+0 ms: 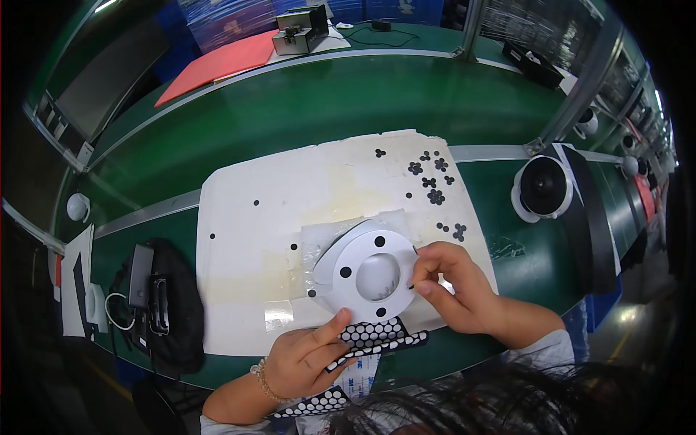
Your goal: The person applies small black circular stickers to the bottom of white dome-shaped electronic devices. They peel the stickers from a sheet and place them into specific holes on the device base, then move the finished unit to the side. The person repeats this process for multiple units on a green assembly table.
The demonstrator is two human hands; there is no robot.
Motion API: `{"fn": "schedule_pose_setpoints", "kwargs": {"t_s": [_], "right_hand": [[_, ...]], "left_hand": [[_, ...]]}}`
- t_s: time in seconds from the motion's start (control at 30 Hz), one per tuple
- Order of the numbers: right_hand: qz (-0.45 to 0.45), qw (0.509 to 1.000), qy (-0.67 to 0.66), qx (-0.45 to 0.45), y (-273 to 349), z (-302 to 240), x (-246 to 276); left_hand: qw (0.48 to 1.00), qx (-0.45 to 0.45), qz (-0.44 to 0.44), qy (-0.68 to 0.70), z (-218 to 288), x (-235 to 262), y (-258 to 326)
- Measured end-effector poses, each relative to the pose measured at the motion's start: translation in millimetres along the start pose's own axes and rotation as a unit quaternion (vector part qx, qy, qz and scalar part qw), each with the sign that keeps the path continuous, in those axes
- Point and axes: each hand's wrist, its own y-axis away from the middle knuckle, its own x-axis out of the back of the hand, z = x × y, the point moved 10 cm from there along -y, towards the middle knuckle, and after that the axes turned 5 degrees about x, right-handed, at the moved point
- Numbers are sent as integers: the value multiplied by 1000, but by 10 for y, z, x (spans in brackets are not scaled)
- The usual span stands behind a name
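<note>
A white round device base (355,290) with a wide central opening lies tilted on a piece of clear bubble wrap (312,239). Three black round pads (346,272) sit on its ring-shaped face. At the ring's right edge, my right hand (457,286) is closed, thumb and index finger pinching a small black pad partly hidden by the fingertips. My left hand (304,359) touches the ring's lower left with its stretched index finger. Its other fingers are curled on a black sheet of white round dots (373,333), folded below the base.
A worn white board (254,290) lies under the work, with loose black pads (435,196) scattered at its upper right. A white device with a black dome (542,188) stands at right. At left lies a black bag (177,319); a metal box (293,41) stands at the back.
</note>
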Motion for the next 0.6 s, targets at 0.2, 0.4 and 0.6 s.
{"fn": "schedule_pose_setpoints", "kwargs": {"t_s": [0.2, 0.4, 0.6], "right_hand": [[14, 999, 41, 10, -9, -52, 28], [-6, 891, 402, 210, 117, -456, -73], [104, 993, 11, -51, 77, 136, 180]], "left_hand": [[1000, -1, -1, -6, 13, 5, -8], [1000, -2, 6, -12, 26, 11, -13], [999, -12, 30, -5, 5, 14, 2]]}}
